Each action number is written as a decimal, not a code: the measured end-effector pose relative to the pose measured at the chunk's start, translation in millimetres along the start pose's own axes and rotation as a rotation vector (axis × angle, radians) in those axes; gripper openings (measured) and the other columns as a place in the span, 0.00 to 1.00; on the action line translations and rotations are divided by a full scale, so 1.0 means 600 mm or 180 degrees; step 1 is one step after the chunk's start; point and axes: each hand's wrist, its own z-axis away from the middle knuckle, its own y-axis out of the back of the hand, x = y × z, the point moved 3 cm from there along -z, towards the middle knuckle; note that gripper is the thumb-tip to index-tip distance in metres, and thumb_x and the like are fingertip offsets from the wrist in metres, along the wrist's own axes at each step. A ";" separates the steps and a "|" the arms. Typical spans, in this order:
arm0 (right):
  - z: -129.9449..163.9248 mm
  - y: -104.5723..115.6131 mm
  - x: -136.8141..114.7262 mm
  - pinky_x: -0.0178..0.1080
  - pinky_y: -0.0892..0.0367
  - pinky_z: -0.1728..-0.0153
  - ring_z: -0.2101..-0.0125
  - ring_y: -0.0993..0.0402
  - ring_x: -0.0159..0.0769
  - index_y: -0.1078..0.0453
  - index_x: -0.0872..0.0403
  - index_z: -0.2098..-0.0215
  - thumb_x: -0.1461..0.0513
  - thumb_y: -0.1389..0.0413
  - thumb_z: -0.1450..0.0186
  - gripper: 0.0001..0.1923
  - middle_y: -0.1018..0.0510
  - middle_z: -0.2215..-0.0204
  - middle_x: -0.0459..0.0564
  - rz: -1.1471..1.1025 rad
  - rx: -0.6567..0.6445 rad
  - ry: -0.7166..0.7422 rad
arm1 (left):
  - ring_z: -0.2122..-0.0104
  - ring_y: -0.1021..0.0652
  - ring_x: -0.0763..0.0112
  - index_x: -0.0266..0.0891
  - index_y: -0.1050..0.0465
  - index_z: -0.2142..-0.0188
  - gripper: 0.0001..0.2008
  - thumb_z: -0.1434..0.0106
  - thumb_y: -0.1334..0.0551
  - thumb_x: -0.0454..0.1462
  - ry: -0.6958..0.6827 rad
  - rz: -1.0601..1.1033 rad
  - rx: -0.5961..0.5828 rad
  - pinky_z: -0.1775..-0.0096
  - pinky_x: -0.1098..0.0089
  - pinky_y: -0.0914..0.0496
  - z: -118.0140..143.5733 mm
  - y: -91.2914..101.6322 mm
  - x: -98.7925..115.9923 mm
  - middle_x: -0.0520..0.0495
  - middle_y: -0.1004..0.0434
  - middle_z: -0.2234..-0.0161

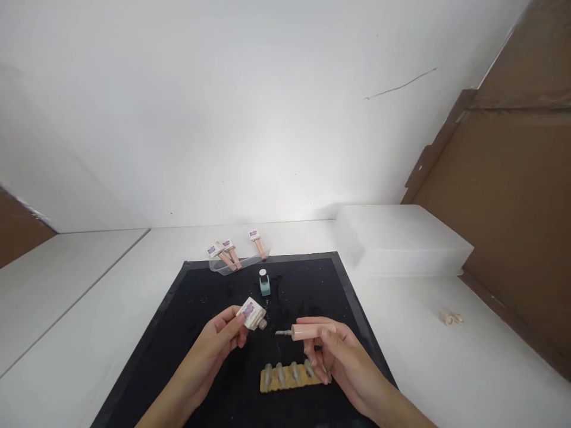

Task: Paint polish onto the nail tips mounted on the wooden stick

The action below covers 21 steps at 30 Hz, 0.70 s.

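My left hand [222, 339] grips a small white square bottle [252, 314] with a purple label, its open neck pointing right. My right hand [335, 355] pinches a pale pink cap [312, 330] whose short brush tip points left toward the bottle's neck, a small gap apart. Just below the hands lies a tan strip [289, 377] carrying several clear false nails. All of this sits over a black mat [196, 303].
A small mint-green bottle [264, 283] stands upright behind the hands. A clear tray [236, 257] with pink-capped bottles sits at the mat's far edge. A white plastic box [401, 241] stands at the right, with small beige bits [452, 318] on the white table.
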 end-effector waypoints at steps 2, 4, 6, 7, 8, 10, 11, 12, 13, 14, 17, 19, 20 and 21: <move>-0.001 0.005 -0.004 0.27 0.44 0.84 0.82 0.41 0.24 0.24 0.56 0.59 0.48 0.41 0.42 0.22 0.32 0.79 0.44 0.0004 0.0061 0.0084 | 0.75 0.39 0.73 0.39 0.29 0.70 0.14 0.43 0.40 0.48 0.0047 -0.0505 0.0302 0.70 0.71 0.42 -0.005 0.005 0.000 0.55 0.38 0.78; -0.003 0.013 -0.008 0.28 0.44 0.84 0.81 0.41 0.25 0.24 0.55 0.59 0.49 0.41 0.42 0.21 0.33 0.79 0.44 -0.0016 0.0152 0.0200 | 0.75 0.38 0.73 0.39 0.28 0.66 0.16 0.45 0.39 0.49 0.0082 -0.0858 0.0501 0.71 0.72 0.42 -0.009 0.008 -0.001 0.55 0.35 0.77; -0.005 0.021 -0.013 0.28 0.44 0.84 0.80 0.41 0.25 0.25 0.55 0.58 0.50 0.41 0.41 0.20 0.33 0.79 0.45 -0.0076 0.0233 0.0337 | 0.74 0.36 0.72 0.38 0.27 0.63 0.19 0.46 0.39 0.50 0.0065 -0.1099 0.0515 0.71 0.71 0.42 -0.013 0.008 -0.002 0.52 0.30 0.73; -0.006 0.025 -0.016 0.28 0.44 0.84 0.80 0.41 0.26 0.25 0.55 0.58 0.51 0.41 0.41 0.19 0.33 0.78 0.45 -0.0109 0.0268 0.0400 | 0.73 0.34 0.71 0.38 0.27 0.61 0.19 0.45 0.40 0.50 0.0027 -0.1254 0.0482 0.71 0.71 0.41 -0.015 0.007 -0.003 0.51 0.27 0.71; -0.007 0.028 -0.018 0.28 0.44 0.84 0.80 0.41 0.25 0.25 0.55 0.58 0.51 0.41 0.40 0.19 0.33 0.78 0.45 -0.0131 0.0288 0.0450 | 0.72 0.32 0.69 0.38 0.28 0.59 0.20 0.44 0.42 0.50 -0.0019 -0.1432 0.0443 0.70 0.70 0.39 -0.017 0.007 -0.004 0.49 0.25 0.68; -0.009 0.031 -0.021 0.29 0.44 0.83 0.80 0.42 0.26 0.25 0.55 0.57 0.51 0.41 0.40 0.18 0.34 0.78 0.44 -0.0144 0.0319 0.0503 | 0.67 0.29 0.66 0.38 0.28 0.57 0.22 0.43 0.44 0.50 -0.0101 -0.1619 0.0398 0.66 0.69 0.37 -0.020 0.009 -0.009 0.46 0.23 0.64; -0.009 0.031 -0.022 0.29 0.45 0.83 0.80 0.42 0.26 0.25 0.55 0.57 0.51 0.42 0.40 0.19 0.34 0.78 0.44 -0.0137 0.0326 0.0507 | 0.65 0.28 0.64 0.38 0.28 0.57 0.22 0.43 0.44 0.50 -0.0137 -0.1668 0.0386 0.64 0.68 0.36 -0.021 0.011 -0.011 0.45 0.23 0.63; -0.010 0.031 -0.023 0.29 0.45 0.83 0.80 0.42 0.26 0.25 0.55 0.57 0.51 0.42 0.40 0.19 0.35 0.78 0.44 -0.0126 0.0327 0.0500 | 0.64 0.28 0.63 0.38 0.28 0.56 0.22 0.43 0.44 0.50 -0.0172 -0.1729 0.0381 0.62 0.67 0.36 -0.023 0.014 -0.014 0.45 0.23 0.62; -0.011 0.030 -0.023 0.29 0.45 0.83 0.80 0.42 0.26 0.25 0.56 0.57 0.51 0.42 0.40 0.19 0.35 0.78 0.44 -0.0114 0.0322 0.0491 | 0.63 0.28 0.62 0.39 0.28 0.56 0.22 0.43 0.45 0.51 -0.0207 -0.1815 0.0380 0.61 0.66 0.36 -0.025 0.017 -0.017 0.45 0.23 0.61; -0.011 0.029 -0.023 0.29 0.45 0.83 0.80 0.42 0.26 0.25 0.56 0.57 0.51 0.42 0.40 0.19 0.35 0.78 0.44 -0.0105 0.0310 0.0487 | 0.64 0.28 0.62 0.39 0.27 0.56 0.22 0.43 0.45 0.51 -0.0248 -0.1916 0.0383 0.61 0.66 0.36 -0.027 0.020 -0.020 0.45 0.24 0.61; -0.012 0.028 -0.023 0.29 0.45 0.83 0.80 0.42 0.26 0.26 0.56 0.57 0.51 0.42 0.39 0.19 0.35 0.78 0.44 -0.0101 0.0301 0.0489 | 0.67 0.29 0.62 0.40 0.25 0.58 0.22 0.43 0.45 0.50 -0.0383 -0.2247 0.0400 0.63 0.64 0.36 -0.032 0.028 -0.024 0.45 0.26 0.63; -0.011 0.029 -0.022 0.29 0.45 0.83 0.80 0.42 0.26 0.26 0.56 0.57 0.52 0.43 0.39 0.18 0.35 0.78 0.44 -0.0111 0.0299 0.0498 | 0.67 0.29 0.61 0.41 0.25 0.58 0.22 0.43 0.45 0.50 -0.0475 -0.2449 0.0416 0.64 0.64 0.36 -0.034 0.030 -0.024 0.46 0.27 0.66; -0.011 0.029 -0.022 0.29 0.45 0.83 0.80 0.42 0.26 0.26 0.56 0.57 0.52 0.43 0.39 0.18 0.35 0.78 0.44 -0.0117 0.0296 0.0507 | 0.66 0.29 0.61 0.41 0.25 0.58 0.21 0.42 0.46 0.50 -0.0521 -0.2538 0.0419 0.63 0.63 0.35 -0.035 0.030 -0.024 0.46 0.27 0.67; -0.011 0.030 -0.023 0.29 0.45 0.83 0.80 0.42 0.26 0.26 0.56 0.57 0.52 0.43 0.38 0.18 0.35 0.78 0.44 -0.0121 0.0286 0.0512 | 0.64 0.28 0.60 0.42 0.25 0.57 0.21 0.42 0.46 0.50 -0.0564 -0.2616 0.0421 0.61 0.62 0.35 -0.035 0.029 -0.023 0.46 0.27 0.67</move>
